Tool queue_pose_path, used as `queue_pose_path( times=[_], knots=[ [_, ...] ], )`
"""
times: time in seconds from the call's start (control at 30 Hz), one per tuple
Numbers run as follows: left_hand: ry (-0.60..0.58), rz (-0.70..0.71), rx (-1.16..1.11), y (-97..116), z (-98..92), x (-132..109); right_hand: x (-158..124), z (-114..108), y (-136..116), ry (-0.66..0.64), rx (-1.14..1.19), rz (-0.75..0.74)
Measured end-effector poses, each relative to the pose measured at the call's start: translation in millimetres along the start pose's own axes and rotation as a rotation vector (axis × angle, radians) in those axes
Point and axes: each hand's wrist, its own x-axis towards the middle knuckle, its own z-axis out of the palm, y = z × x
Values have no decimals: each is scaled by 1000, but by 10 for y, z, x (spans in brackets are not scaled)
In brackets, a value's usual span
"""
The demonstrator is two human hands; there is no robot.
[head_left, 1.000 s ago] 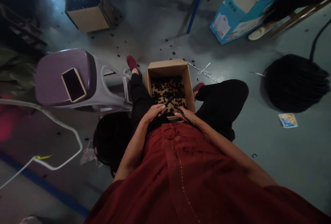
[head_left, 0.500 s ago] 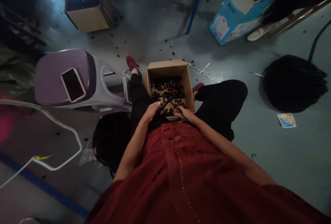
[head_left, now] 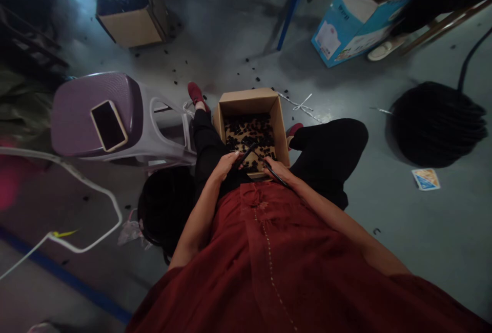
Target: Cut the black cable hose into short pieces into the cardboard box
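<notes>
My left hand (head_left: 227, 164) is closed around a black strip (head_left: 248, 152) that slants up and to the right over the open cardboard box (head_left: 250, 98). Closed on a slim dark tool (head_left: 274, 174), my right hand (head_left: 280, 169) lies at the box's near right corner. The tool's kind is too small to make out; its tip points up and left, close to the strip. Many short black pieces (head_left: 246, 127) are scattered over the bottom of the box, which stands on the floor between my legs.
A purple-topped stool (head_left: 73, 118) on the left bears a phone (head_left: 109, 126). Behind it stands another carton (head_left: 132, 30). A blue box (head_left: 346, 25) is by a person's feet at the upper right. A black coil (head_left: 434, 123) lies right; a dark round bundle (head_left: 165, 210) sits left.
</notes>
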Motion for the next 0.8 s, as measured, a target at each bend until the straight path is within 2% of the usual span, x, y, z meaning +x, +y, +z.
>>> queue_pose_path(
  times=[0.2,0.47,0.8],
  knots=[
    [-158,17,103,28,7,-58,-11,-13,-11,-14,-40,0],
    [-175,5,89,49,-3,-69,-18,-28,-6,-20,-41,-25],
    [-214,-37,53,37,-33,-60,-32,-61,-73,-39,-80,12]
  ],
)
